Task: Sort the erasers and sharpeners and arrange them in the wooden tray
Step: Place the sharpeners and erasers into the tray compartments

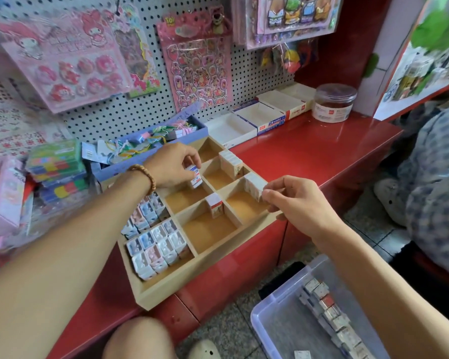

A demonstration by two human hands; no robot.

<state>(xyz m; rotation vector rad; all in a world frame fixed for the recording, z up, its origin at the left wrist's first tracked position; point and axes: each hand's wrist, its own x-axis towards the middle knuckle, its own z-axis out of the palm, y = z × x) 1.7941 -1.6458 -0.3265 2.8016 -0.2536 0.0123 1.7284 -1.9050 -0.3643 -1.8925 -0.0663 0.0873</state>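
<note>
A wooden tray [208,263] with several compartments lies on a red shelf. My left hand [175,165] pinches a small white, blue and red eraser [195,177] over a middle compartment. My right hand [300,200] pinches the end of a short row of white erasers [254,186] standing at the tray's right side. Another eraser stack [231,161] stands farther back, and a single boxed eraser [214,204] stands upright in the centre. The two left compartments hold several pastel sharpeners [153,239].
A clear plastic bin [278,314] on the floor at lower right holds a row of more erasers [329,314]. Empty white cardboard boxes [257,117] and a round jar [333,102] stand at the back of the red shelf [322,149]. A purple box [151,146] lies behind the tray. A person sits at right.
</note>
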